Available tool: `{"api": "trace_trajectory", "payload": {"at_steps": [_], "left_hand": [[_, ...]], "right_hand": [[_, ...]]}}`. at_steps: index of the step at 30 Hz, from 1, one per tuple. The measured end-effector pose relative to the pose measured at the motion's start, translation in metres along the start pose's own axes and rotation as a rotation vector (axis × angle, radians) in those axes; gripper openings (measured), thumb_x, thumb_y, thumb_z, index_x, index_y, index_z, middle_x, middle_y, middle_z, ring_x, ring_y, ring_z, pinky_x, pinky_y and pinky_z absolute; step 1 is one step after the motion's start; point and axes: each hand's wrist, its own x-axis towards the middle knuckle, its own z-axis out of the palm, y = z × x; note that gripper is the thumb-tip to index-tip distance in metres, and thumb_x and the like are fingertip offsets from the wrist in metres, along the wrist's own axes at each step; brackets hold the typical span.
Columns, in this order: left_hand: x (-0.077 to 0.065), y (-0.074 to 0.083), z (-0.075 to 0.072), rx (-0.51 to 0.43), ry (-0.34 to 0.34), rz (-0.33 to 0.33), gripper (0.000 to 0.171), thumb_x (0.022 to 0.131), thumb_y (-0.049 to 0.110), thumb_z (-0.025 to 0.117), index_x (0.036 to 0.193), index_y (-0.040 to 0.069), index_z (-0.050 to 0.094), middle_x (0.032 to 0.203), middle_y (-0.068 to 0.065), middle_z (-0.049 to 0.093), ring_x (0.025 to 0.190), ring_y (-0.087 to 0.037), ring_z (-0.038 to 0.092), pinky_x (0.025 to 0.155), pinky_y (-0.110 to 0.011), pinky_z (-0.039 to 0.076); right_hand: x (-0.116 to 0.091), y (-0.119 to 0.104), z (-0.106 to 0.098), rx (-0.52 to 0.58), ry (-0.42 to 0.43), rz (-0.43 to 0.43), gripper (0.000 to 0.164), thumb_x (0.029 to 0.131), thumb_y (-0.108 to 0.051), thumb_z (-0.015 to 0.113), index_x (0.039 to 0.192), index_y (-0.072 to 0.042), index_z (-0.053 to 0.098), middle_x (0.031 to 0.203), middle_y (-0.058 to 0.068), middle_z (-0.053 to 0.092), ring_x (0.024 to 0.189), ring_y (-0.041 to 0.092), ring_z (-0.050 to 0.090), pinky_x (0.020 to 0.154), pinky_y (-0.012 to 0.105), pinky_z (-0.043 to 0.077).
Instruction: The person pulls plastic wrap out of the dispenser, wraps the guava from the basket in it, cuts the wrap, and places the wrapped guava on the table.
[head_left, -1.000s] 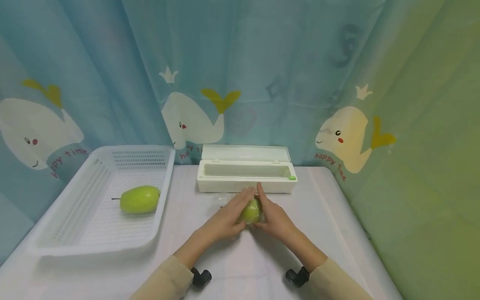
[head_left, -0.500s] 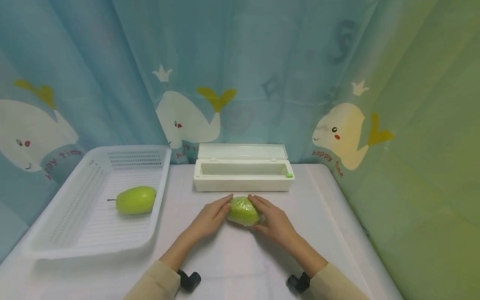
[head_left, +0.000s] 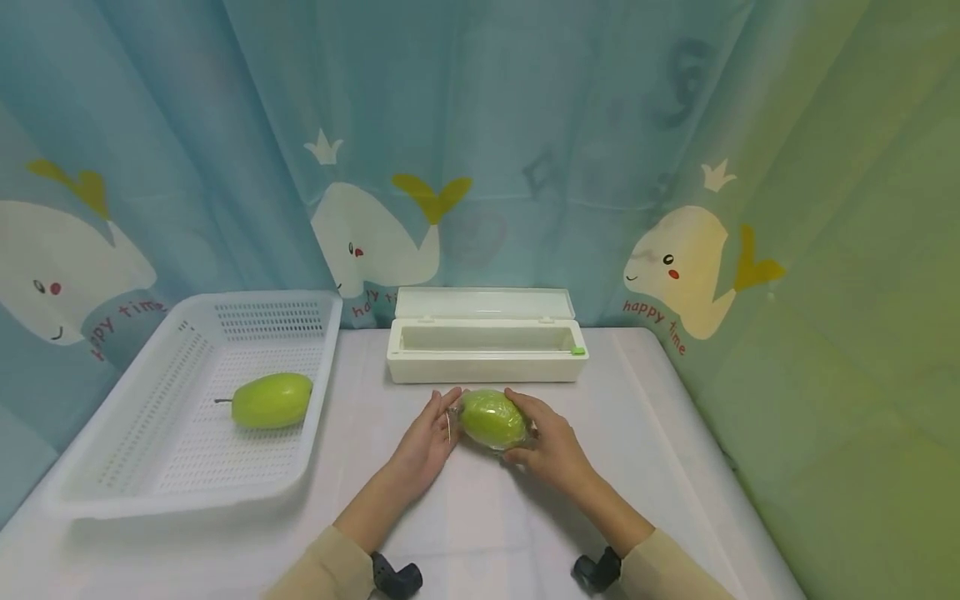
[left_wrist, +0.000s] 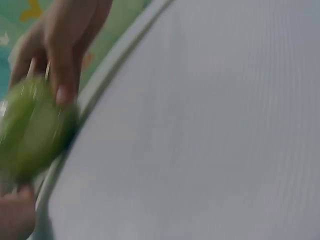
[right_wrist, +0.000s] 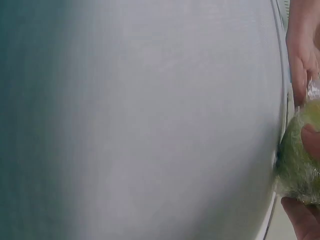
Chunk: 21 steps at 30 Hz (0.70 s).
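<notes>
A smooth green fruit, perhaps a pear or a mango, wrapped in clear cling film [head_left: 492, 419], is in front of the white box in the head view. My right hand [head_left: 553, 446] grips its right end, thumb on the near side and fingers over the far side. At its left end is my left hand [head_left: 423, 446], palm turned inward and fingers fairly straight, touching loose film there. In the right wrist view, crinkled film covers the wrapped fruit [right_wrist: 295, 165]. The wrapped fruit [left_wrist: 35, 127] is blurred in the left wrist view, between both hands' fingers.
A long white cling film box [head_left: 486, 368] with a raised lid and a small green slider stands behind the hands. To the left, a white perforated basket [head_left: 324, 400] holds an unwrapped green fruit [head_left: 272, 401] with a stem. A whale-printed curtain [head_left: 525, 167] hangs behind the white table.
The wrapped fruit has come into fuller view, shifting slightly left and then turning a little. My left hand has moved off its top to its left end, palm rolling inward.
</notes>
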Motion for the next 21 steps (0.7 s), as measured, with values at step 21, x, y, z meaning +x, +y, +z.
{"api": "trace_trajectory", "payload": {"at_steps": [21], "left_hand": [[0.019, -0.017, 0.063, 0.046, 0.467, 0.02, 0.051, 0.101, 0.051, 0.044, 0.13, 0.012, 0.06, 0.13, -0.005, 0.056, 0.125, -0.024, 0.047, 0.112, -0.044, 0.034]], "right_hand": [[-0.012, -0.02, 0.002, -0.353, 0.027, -0.13, 0.077, 0.068, -0.039, 0.091, 0.125, -0.005, 0.052, 0.104, 0.008, 0.048, 0.077, 0.014, 0.052, 0.068, 0.032, 0.054]]}}
